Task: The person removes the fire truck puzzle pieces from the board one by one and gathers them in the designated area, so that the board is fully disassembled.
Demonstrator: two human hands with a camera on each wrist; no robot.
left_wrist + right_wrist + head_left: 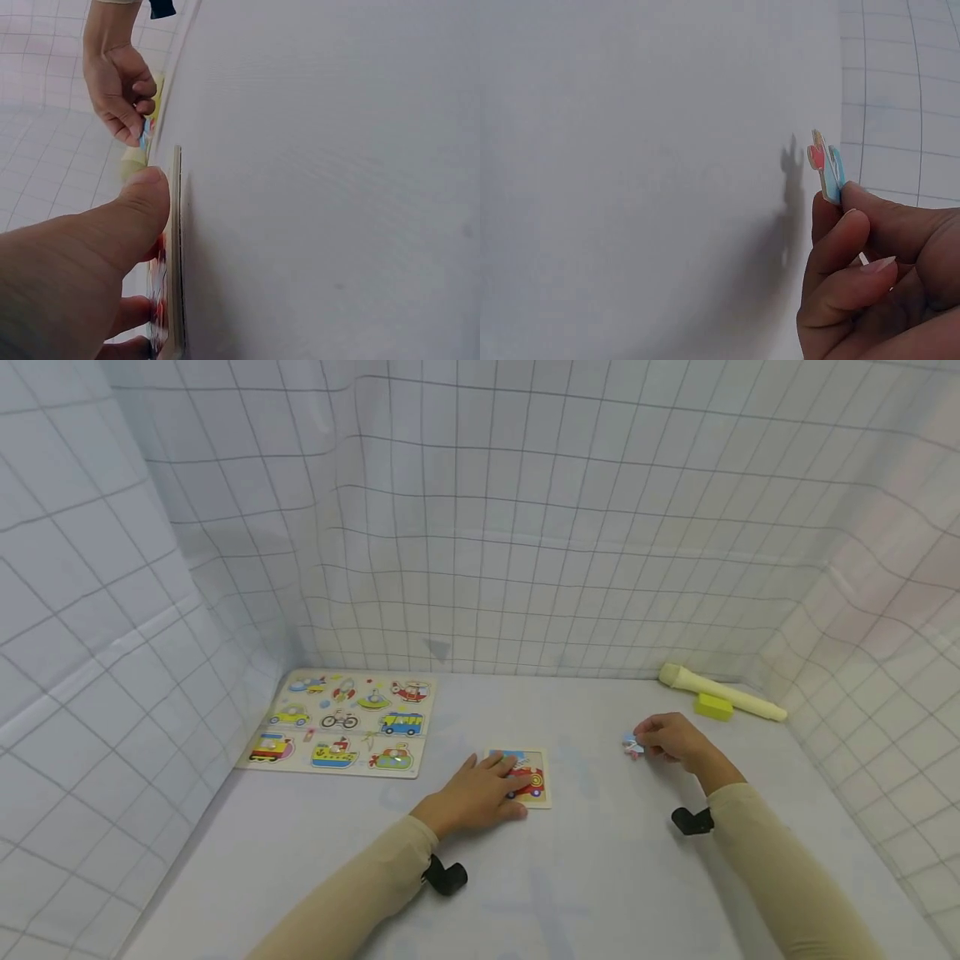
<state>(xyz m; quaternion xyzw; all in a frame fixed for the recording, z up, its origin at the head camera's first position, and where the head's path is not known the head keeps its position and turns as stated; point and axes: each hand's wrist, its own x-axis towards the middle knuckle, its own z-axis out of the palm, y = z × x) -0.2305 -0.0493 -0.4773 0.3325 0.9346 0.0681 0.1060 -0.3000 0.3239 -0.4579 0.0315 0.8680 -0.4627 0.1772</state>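
Observation:
A small square jigsaw puzzle (534, 787), with a red vehicle pictured in a pale wooden frame, lies on the white table. My left hand (478, 795) rests across its left part with fingers spread, hiding some of the picture. In the left wrist view, the thumb lies along the near side of the puzzle's thin board (177, 255). Off to the right, my right hand (672, 742) pinches a small light-blue and red puzzle piece (831, 174) between thumb and fingers. The right wrist view shows this piece held on edge, its shadow on the table.
A larger wooden peg puzzle (360, 700) with several vehicles lies at the back left. A pale yellow toy microphone (723, 692) lies at the back right, with a yellow-green block (713, 707) in front of it. Grid-patterned white curtains (525, 527) enclose the table.

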